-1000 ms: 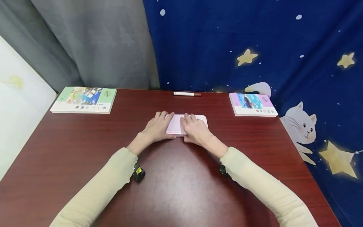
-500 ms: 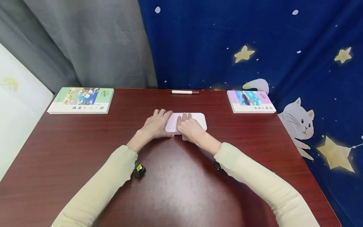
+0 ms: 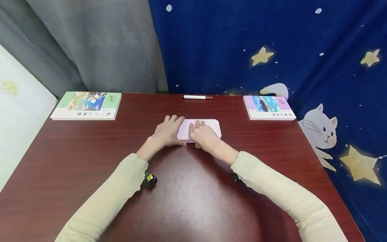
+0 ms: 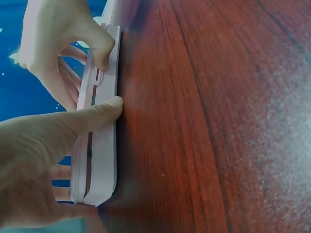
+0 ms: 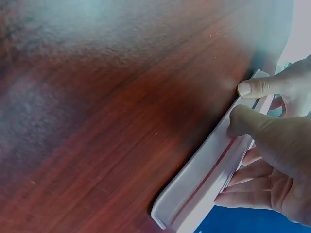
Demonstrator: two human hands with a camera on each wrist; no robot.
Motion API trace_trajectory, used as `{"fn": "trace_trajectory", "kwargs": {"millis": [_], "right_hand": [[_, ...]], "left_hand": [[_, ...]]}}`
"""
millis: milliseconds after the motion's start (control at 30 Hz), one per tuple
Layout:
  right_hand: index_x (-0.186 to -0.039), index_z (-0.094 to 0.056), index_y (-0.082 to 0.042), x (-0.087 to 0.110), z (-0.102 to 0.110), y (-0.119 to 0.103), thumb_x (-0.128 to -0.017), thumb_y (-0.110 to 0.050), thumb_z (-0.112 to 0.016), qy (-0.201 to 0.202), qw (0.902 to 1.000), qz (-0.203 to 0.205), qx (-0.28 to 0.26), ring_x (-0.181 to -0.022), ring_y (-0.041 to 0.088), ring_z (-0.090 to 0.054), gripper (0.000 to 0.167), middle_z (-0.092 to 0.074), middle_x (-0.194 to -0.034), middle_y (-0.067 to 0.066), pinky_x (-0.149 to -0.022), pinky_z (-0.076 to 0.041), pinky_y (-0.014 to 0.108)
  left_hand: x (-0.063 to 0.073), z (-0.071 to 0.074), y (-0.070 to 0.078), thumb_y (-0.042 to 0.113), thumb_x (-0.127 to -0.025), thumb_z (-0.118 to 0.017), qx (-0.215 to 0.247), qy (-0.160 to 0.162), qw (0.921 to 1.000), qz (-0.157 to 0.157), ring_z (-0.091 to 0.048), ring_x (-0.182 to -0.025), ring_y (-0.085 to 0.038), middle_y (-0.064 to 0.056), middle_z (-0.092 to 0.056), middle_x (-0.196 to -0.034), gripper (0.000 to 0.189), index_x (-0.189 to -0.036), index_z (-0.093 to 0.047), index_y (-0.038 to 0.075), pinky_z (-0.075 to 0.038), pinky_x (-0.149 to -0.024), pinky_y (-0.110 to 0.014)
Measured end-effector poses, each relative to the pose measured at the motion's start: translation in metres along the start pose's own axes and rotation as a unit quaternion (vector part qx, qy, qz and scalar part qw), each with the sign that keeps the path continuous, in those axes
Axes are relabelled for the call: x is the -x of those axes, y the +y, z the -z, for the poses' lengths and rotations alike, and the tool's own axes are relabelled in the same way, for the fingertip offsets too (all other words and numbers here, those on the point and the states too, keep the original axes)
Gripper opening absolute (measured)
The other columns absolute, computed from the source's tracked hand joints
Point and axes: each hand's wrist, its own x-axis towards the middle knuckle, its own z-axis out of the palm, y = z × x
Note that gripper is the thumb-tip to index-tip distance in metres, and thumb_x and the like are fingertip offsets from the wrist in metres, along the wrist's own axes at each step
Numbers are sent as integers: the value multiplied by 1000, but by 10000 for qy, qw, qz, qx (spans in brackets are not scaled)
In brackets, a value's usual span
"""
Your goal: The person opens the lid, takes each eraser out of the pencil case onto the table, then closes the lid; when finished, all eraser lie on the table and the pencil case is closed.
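A pale pink plastic box, shaped like a pencil case, lies flat near the middle of the table. My left hand grips its left end, thumb along the near side and fingers round the far side. The right hand holds the middle, its fingers on the lid. In the left wrist view, the right thumb presses the near side beside a small latch. A narrow dark slit runs between lid and base on the box. What is inside is hidden.
A green-and-white book lies at the far left of the brown table, and a pink-and-white book at the far right. A white marker with a brown cap lies by the back edge. Curtains hang behind.
My right hand has shifted slightly left on the box and its fingers have bent more. The left hand keeps its place. The view has shifted a little.
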Motion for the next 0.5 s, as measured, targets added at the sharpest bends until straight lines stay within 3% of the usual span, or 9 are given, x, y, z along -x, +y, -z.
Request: {"fn": "trace_trajectory", "kwargs": {"millis": [100, 267, 500], "right_hand": [[-126, -60, 1, 4, -1, 2, -80, -20, -70, 42, 9991, -162, -377, -102, 33, -64, 51, -62, -119, 25, -65, -59, 38], [-135, -54, -5, 14, -10, 10, -84, -26, -72, -7, 9899, -285, -1388, -116, 33, -53, 58, -53, -134, 21, -81, -54, 43], [-140, -49, -9, 33, -28, 26, -84, -20, -74, 545, 9741, -166, -2190, -123, 35, -46, 62, -47, -138, 20, -98, -41, 51]], "left_hand": [[3, 0, -1, 48, -67, -85, 81, 95, 9999, -46, -38, -119, -35, -17, -45, -133, 100, -145, -37, 9, -50, -84, -52], [8, -4, -6, 47, -69, -84, 331, 246, 9988, -256, -35, -125, -39, -21, -39, -139, 102, -148, -34, 8, -47, -89, -55], [15, -5, -21, 41, -73, -84, 1214, 580, 9895, -532, -33, -127, -44, -27, -31, -144, 96, -148, -35, 8, -43, -95, -56]]}}
